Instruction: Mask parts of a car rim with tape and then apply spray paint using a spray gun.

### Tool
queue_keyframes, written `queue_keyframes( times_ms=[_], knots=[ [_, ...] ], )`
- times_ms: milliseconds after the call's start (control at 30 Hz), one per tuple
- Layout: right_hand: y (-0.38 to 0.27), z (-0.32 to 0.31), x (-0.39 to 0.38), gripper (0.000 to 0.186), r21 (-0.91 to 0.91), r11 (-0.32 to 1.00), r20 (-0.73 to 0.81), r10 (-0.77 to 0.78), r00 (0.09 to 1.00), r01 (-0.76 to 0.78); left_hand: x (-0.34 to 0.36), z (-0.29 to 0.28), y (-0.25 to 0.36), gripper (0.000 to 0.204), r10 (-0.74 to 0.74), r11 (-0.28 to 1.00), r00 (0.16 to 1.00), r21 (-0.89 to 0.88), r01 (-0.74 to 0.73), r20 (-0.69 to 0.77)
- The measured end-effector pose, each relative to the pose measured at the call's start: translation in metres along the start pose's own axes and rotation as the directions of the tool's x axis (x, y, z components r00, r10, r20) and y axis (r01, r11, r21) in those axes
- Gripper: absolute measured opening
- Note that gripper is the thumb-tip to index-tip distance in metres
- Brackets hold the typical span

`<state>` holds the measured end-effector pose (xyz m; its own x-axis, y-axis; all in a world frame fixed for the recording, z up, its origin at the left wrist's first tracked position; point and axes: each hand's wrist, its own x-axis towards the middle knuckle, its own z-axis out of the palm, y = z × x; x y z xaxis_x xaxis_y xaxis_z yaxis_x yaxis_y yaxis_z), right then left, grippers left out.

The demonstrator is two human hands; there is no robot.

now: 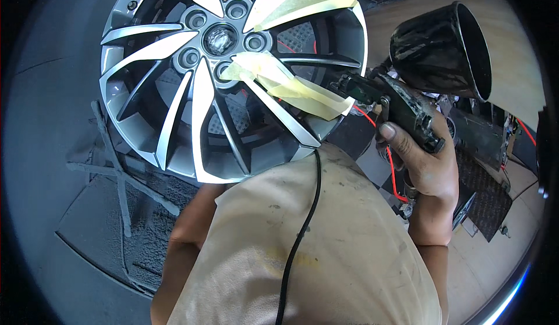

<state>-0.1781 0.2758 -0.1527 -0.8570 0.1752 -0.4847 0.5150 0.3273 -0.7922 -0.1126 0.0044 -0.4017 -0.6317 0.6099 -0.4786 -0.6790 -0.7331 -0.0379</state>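
Observation:
A silver-and-dark-grey alloy wheel point(201, 130) fills the upper middle, its face toward me. Yellowish masking tape point(291, 86) covers one spoke at the lower right, and more masking tape point(311, 5) lies over an upper right spoke. To the wheel's right, my right hand point(430, 165) grips a spray gun point(404, 107), thumb against its body, other fingers mostly hidden. The gun's nozzle points left, close to the taped spoke. A black-stained cup point(434, 51) sits tilted on top of it. My left forearm point(195, 226) reaches under the wheel's lower edge, which hides the hand's fingers.
A black cable point(300, 238) runs down my beige apron point(326, 208). The red line point(393, 176) hangs by the gun. Paint-crusted crossed bars point(119, 173) stand at lower left. Dark equipment point(477, 133) and a patterned mat point(495, 194) lie at right.

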Motion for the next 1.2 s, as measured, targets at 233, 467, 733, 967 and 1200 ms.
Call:
queue_keyframes(
  times_ms=[233,467,733,967,1200],
  knots=[
    [0.008,-0.018,-0.005,0.033,0.001,0.988,-0.021,0.156,0.988,-0.156,0.011,0.015,0.001,0.07,-0.207,0.925,0.977,-0.315,0.211,0.048],
    [0.011,-0.02,-0.003,0.012,-0.005,0.999,-0.068,0.035,0.997,-0.036,0.014,0.02,0.003,0.07,-0.191,0.951,0.974,-0.224,0.215,0.125],
    [0.006,-0.019,-0.004,0.029,0.016,0.997,-0.003,0.073,0.997,-0.073,0.011,0.045,0.001,0.069,-0.146,0.971,0.989,-0.189,0.149,0.035],
    [0.009,-0.017,-0.001,0.026,0.065,0.997,0.003,0.032,0.999,-0.033,0.014,-0.003,-0.007,0.069,-0.175,0.955,0.972,-0.213,0.206,0.157],
    [0.003,-0.004,-0.001,0.01,0.07,0.998,-0.042,0.005,0.999,-0.002,0.014,0.006,-0.005,0.072,-0.165,0.918,0.981,-0.349,0.191,0.103]
  ],
)
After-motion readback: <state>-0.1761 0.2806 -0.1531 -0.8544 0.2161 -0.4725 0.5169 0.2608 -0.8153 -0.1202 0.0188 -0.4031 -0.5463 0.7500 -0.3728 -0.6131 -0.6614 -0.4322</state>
